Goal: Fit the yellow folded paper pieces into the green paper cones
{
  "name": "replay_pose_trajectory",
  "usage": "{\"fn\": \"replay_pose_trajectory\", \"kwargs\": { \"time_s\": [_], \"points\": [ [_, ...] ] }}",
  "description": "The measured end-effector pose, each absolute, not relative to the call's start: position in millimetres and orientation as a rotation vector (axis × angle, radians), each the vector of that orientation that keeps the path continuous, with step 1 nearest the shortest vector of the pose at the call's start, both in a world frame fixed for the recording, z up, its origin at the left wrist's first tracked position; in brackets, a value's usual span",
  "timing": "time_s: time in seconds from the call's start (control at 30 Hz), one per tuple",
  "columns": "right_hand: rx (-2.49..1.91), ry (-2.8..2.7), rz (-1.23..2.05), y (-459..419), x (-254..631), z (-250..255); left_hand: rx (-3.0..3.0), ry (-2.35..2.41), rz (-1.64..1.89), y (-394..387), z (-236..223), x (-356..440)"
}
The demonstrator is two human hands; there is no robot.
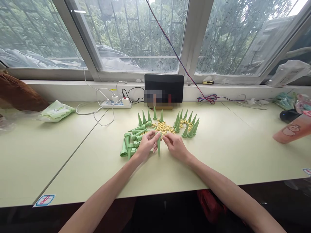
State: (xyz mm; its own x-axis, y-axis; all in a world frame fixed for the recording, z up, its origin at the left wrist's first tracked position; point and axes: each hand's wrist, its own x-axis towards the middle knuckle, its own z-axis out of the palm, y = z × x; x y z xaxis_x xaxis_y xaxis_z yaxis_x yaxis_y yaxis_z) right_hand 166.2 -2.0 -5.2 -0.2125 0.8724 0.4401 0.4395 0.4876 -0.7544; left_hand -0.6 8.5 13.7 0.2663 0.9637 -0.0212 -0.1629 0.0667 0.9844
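Assembling, I guess: left hand (148, 143) holds a green spike (158, 148), right hand (177, 146) pinches narrow (on what? can't tell); needs careful aligning.

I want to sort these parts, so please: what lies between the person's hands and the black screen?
Between the left hand and right hand and the black screen, the head view shows scattered yellow pegs, with upright green plastic spikes nearer the screen.

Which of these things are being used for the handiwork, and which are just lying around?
In use:
- green spike in the left hand
- upright green spikes
- toppled green spikes
- small yellow pegs

Lying about:
- power strip
- yellow utility knife
- pink cup
- green-and-white packet
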Motion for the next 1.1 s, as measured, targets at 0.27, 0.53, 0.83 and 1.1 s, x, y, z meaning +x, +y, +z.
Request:
{"fn": "replay_pose_trajectory", "kwargs": {
  "time_s": [0.27,0.53,0.83,1.1],
  "points": [
    [-1.018,-1.91,0.578,0.6,168.5,-10.3,1.122,0.92,1.027,7.4,17.3,-0.4],
    [-1.043,-1.815,0.742,-1.9,166.2,-6.2,1.184,0.95,1.007,6.6,17.1,-1.5],
    [-0.97,-1.303,1.664,0.7,167.0,-4.4,1.273,0.964,0.969,6.7,18.0,-1.9],
    [-0.922,-0.789,2.191,7.7,173.2,3.5,1.389,0.939,0.992,9.7,10.0,-2.1]
  ]
}}
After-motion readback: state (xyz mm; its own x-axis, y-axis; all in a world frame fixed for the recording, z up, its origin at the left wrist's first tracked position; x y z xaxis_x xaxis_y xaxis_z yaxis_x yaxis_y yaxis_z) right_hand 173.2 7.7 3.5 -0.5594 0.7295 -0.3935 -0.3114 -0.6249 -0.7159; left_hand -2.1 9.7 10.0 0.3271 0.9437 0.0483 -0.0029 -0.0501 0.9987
